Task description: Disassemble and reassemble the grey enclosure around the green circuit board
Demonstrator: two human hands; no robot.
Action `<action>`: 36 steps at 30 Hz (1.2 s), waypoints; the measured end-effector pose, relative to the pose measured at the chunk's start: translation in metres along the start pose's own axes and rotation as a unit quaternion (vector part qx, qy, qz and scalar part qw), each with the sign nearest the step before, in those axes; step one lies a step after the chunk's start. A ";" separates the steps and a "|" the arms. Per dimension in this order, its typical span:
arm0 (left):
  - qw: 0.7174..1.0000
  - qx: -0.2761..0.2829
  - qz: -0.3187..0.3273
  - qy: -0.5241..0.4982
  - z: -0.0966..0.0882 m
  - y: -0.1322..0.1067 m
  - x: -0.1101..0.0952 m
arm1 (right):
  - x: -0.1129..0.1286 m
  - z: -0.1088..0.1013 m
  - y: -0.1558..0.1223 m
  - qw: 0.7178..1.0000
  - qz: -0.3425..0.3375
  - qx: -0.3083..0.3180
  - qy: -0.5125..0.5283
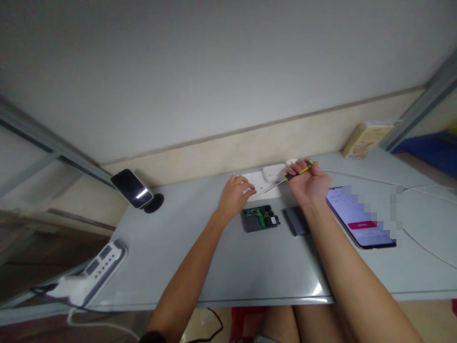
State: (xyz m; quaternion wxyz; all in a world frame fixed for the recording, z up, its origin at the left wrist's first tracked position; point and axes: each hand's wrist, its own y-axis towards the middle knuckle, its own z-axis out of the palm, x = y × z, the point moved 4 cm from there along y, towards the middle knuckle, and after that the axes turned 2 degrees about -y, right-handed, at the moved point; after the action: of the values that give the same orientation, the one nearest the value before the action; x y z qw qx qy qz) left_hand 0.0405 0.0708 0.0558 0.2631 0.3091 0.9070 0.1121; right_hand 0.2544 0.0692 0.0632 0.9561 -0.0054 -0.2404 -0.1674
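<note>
My right hand [309,183] is closed around a screwdriver [299,171] with a black and yellow handle; its thin metal shaft points left and down toward a white sheet [257,182] on the table. My left hand [236,193] rests on that white sheet, fingers curled with the fingertips pressed down; I cannot make out anything in them. Just in front of my hands lies an opened dark grey case with a green circuit board [260,217] showing inside. Its separate dark grey cover [297,220] lies to the right, partly under my right wrist.
A lit smartphone [360,216] lies right of my right arm on the grey table [221,267]. A white box [275,171] sits behind the screwdriver. Another phone on a stand [133,189] is at the back left, a power strip [99,267] at the left edge, white cables at right.
</note>
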 end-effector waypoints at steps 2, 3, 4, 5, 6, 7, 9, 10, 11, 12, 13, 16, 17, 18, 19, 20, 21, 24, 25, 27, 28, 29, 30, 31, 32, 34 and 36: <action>0.999 0.042 0.021 0.022 0.011 0.019 -0.005 | 0.002 -0.003 0.001 1.000 0.004 -0.009 0.018; 0.998 0.055 0.027 0.029 0.016 0.025 -0.006 | 0.004 -0.005 0.001 1.000 0.007 -0.014 0.024; 0.997 0.068 0.029 0.034 0.020 0.030 -0.007 | 0.005 -0.007 0.001 0.999 0.008 -0.017 0.027; 0.996 0.077 0.029 0.037 0.024 0.033 -0.007 | 0.008 -0.008 0.002 1.000 0.004 -0.015 0.023; 0.995 0.084 0.028 0.037 0.026 0.034 -0.006 | 0.010 -0.009 0.002 1.000 -0.002 -0.011 0.012; 0.995 0.089 0.027 0.035 0.028 0.034 -0.005 | 0.013 -0.009 0.002 1.000 -0.011 -0.006 -0.003; 0.996 0.087 0.024 0.018 0.026 0.031 -0.003 | 0.020 -0.009 0.003 0.999 -0.026 -0.003 -0.026; 0.997 0.077 0.022 0.002 0.023 0.028 -0.002 | 0.023 -0.007 0.002 0.999 -0.029 -0.006 -0.032; 0.998 0.063 0.017 -0.018 0.019 0.022 -0.002 | 0.027 -0.004 0.001 0.999 -0.029 -0.009 -0.034; 0.998 0.043 0.009 -0.042 0.013 0.015 -0.003 | 0.030 0.000 -0.001 0.999 -0.026 -0.009 -0.034; 0.998 0.023 0.001 -0.065 0.008 0.006 -0.004 | 0.034 0.006 -0.004 0.999 -0.023 -0.005 -0.036; 0.993 0.012 -0.017 -0.118 -0.003 -0.034 -0.011 | 0.045 0.027 -0.018 0.997 -0.022 0.039 -0.067; 0.992 0.022 -0.023 -0.123 -0.005 -0.049 -0.014 | 0.048 0.034 -0.024 0.994 -0.028 0.059 -0.088; 0.991 0.039 -0.030 -0.124 -0.005 -0.063 -0.016 | 0.049 0.041 -0.031 0.989 -0.031 0.082 -0.120; 0.990 0.052 -0.038 -0.123 -0.004 -0.075 -0.018 | 0.050 0.046 -0.039 0.979 -0.033 0.110 -0.166; 0.990 0.059 -0.045 -0.123 -0.003 -0.085 -0.019 | 0.047 0.051 -0.047 0.961 -0.032 0.145 -0.234; 0.989 0.061 -0.054 -0.123 -0.002 -0.092 -0.019 | 0.043 0.055 -0.054 0.928 -0.031 0.186 -0.321; 0.989 0.048 -0.068 -0.120 0.002 -0.098 -0.017 | 0.018 0.058 -0.077 0.723 -0.014 0.326 -0.609; 0.989 0.043 -0.067 -0.123 0.003 -0.097 -0.016 | 0.009 0.055 -0.083 0.641 -0.002 0.360 -0.678; 0.988 0.032 -0.070 -0.134 0.005 -0.095 -0.014 | -0.006 0.044 -0.092 0.485 0.042 0.384 -0.784; 0.987 0.025 -0.075 -0.141 0.006 -0.094 -0.012 | -0.011 0.038 -0.095 0.418 0.061 0.390 -0.818; 0.985 0.022 -0.080 -0.148 0.007 -0.094 -0.011 | -0.015 0.033 -0.097 0.366 0.071 0.392 -0.841; 0.984 0.018 -0.084 -0.154 0.008 -0.095 -0.009 | -0.015 0.030 -0.098 0.330 0.065 0.391 -0.857; 0.983 0.015 -0.087 -0.159 0.009 -0.095 -0.008 | -0.015 0.029 -0.100 0.307 0.058 0.393 -0.865; 0.983 0.012 -0.087 -0.162 0.009 -0.096 -0.007 | -0.013 0.029 -0.101 0.296 0.045 0.393 -0.870; 0.982 0.008 -0.087 -0.170 0.010 -0.097 -0.005 | -0.005 0.033 -0.105 0.294 0.019 0.389 -0.873; 0.980 0.004 -0.087 -0.177 0.010 -0.098 -0.005 | 0.007 0.037 -0.111 0.303 0.004 0.379 -0.875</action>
State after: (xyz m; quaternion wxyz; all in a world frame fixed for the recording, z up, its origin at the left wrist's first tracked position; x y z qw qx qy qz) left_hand -0.0004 -0.0084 0.0136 0.4270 0.2446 0.8701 0.0284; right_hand 0.2073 -0.0343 0.0909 0.0817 0.2132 -0.9724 0.0490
